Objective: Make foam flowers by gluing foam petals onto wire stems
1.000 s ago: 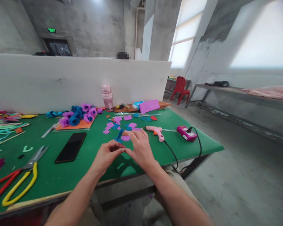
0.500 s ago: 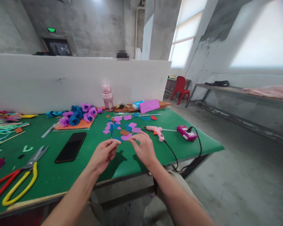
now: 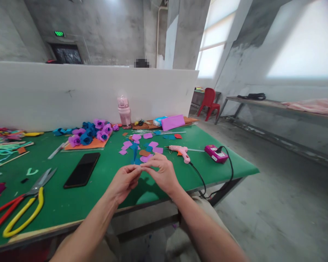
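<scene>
My left hand (image 3: 124, 182) pinches the lower end of a narrow blue foam piece (image 3: 135, 153) that stands upright above the green table (image 3: 71, 203). My right hand (image 3: 161, 173) is closed in a pinch against the same spot, fingertips meeting those of the left. Just beyond the hands lie several loose purple, blue and brown foam petals (image 3: 150, 145). A pink glue gun (image 3: 180, 151) lies to the right of the hands, its cord running off the table edge.
A black phone (image 3: 82, 169) lies left of the hands. Yellow-handled scissors (image 3: 24, 211) lie at the near left. Finished purple and blue foam flowers (image 3: 90, 133) sit on an orange sheet. A pink bottle (image 3: 124, 111) stands against the white partition (image 3: 71, 92). A magenta power strip (image 3: 216, 154) sits at the right.
The right hand lifted off the petals and came back to meet the left hand. The blue piece in the left hand now stands more upright.
</scene>
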`<state>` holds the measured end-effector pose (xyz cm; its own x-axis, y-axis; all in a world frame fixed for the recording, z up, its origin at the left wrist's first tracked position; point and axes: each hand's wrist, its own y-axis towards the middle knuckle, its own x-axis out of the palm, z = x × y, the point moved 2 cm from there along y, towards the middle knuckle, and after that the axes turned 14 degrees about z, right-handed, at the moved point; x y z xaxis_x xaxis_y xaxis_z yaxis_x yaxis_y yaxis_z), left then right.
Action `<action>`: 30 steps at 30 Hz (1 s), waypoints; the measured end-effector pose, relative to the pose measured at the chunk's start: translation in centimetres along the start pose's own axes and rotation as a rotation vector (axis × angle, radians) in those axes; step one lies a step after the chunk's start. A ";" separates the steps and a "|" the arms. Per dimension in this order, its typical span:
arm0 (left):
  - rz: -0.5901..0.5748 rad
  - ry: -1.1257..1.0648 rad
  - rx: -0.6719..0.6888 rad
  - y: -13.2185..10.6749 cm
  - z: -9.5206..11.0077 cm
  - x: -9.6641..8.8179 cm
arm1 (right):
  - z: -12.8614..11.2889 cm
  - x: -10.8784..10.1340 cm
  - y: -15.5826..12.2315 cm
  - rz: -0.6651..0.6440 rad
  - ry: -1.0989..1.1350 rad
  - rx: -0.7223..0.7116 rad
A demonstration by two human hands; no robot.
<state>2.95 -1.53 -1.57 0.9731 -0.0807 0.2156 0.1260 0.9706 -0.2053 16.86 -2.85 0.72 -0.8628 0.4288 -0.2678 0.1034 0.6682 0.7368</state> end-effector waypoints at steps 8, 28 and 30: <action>-0.091 -0.093 -0.011 -0.4 0.9 0.1 | 0.8 -0.9 0.7 0.057 0.145 0.269; -0.341 -0.102 -0.157 -1.1 0.1 0.6 | 1.6 1.1 -0.2 -0.087 0.486 0.585; -0.299 -0.111 -0.130 -0.9 0.1 0.6 | 1.5 0.8 -0.1 -0.038 0.379 0.447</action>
<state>3.36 -2.42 -1.18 0.8634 -0.3247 0.3862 0.4328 0.8700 -0.2361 16.91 -1.62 -0.49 -0.9783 0.2070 0.0123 0.1964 0.9058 0.3754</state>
